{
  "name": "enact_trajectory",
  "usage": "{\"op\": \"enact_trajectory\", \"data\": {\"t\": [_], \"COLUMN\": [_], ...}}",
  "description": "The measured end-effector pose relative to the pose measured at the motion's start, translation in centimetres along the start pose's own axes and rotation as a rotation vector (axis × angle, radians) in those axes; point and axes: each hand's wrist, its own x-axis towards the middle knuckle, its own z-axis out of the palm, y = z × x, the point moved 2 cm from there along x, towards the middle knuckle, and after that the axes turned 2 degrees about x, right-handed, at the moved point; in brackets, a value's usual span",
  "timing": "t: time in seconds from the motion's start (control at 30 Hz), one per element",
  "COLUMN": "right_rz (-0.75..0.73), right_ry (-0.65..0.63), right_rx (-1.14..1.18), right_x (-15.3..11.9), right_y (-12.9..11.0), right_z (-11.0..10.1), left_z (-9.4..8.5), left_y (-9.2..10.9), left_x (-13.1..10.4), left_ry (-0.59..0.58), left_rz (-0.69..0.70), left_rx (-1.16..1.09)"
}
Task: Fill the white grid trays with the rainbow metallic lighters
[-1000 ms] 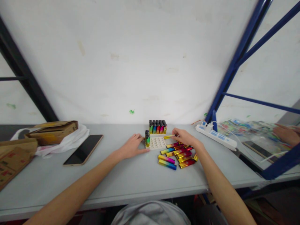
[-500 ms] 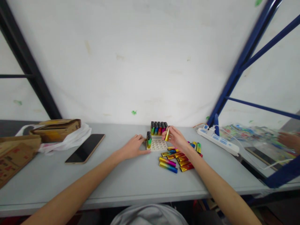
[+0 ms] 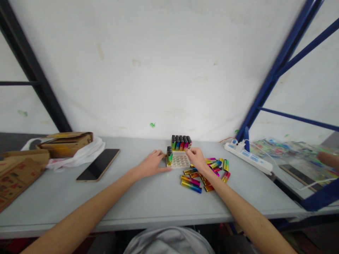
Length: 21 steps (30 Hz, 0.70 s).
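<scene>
A white tray [image 3: 180, 161] with rows of round hollows lies on the grey table [image 3: 148, 201]. Upright lighters [image 3: 169, 157] with black tops line its left side. Behind the tray stands a block of several colourful lighters [image 3: 181, 143]. My left hand [image 3: 152, 164] rests at the tray's left side, fingers apart and thumb stretched to its near left corner. My right hand [image 3: 196, 158] is closed at the tray's far right corner, and what its fingers pinch is hidden. Loose shiny lighters [image 3: 191, 186] lie in front of and beside my right wrist.
A phone [image 3: 98, 165] lies left of my hands, near a white plastic bag [image 3: 91, 152] and cardboard boxes [image 3: 63, 145]. At the right are a power strip [image 3: 249, 157], a blue frame [image 3: 265, 86] and another person's hand [image 3: 328, 159].
My right hand has moved down to the tray's far right corner; the gold lighter seen in its fingers before is now hidden. My left hand has stayed by the tray. The view has shifted slightly.
</scene>
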Motion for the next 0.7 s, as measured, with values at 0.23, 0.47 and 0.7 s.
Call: {"op": "enact_trajectory", "data": {"t": [0.23,0.47,0.7], "right_rz": [-0.125,-0.242,-0.312], "right_ry": [0.016,-0.171,-0.262], "right_rx": [-0.107,-0.117,-0.321], "right_x": [-0.2,-1.0,-1.9], "right_y": [-0.6,-2.5,-3.9], "right_z": [0.4,0.3,1.1], "left_z": [-0.5,0.0,0.4], "left_y": [-0.9,-1.0,-0.8], "left_x": [0.2,0.2,0.2], "left_ry": [-0.023,0.018,0.051], "left_rz": [0.041,0.019,-0.003], "left_rx": [-0.11,-0.136,-0.107]}}
